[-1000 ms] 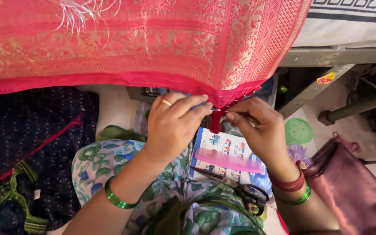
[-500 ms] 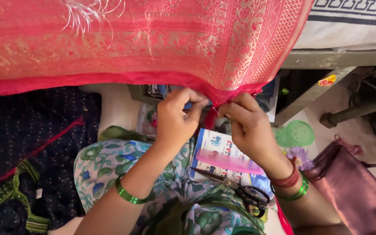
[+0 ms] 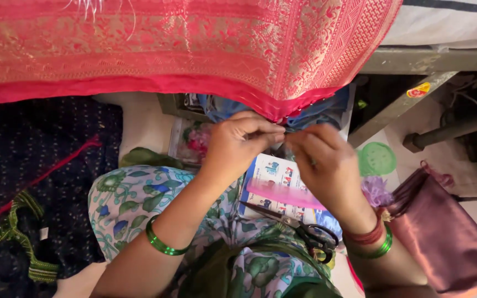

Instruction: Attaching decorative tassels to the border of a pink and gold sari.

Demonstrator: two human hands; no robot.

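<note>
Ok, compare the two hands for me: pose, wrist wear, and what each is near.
1. The left hand wears one green bangle; the right hand wears red bangles plus a green one.
2. The left hand shows its back with fingers curled inward; the right hand angles up from the lower right.
3. The scissors lie nearer the right hand than the left hand.

Both pinch at the edge of the red cloth, fingertips almost meeting.

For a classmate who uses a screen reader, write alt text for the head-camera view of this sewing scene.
Seen from above, a person's left hand and right hand pinch together at the lower edge of a pink and gold patterned fabric hanging above the lap. Black-handled scissors and a printed booklet lie on the lap, and a mauve satin pouch sits beside them.
</note>
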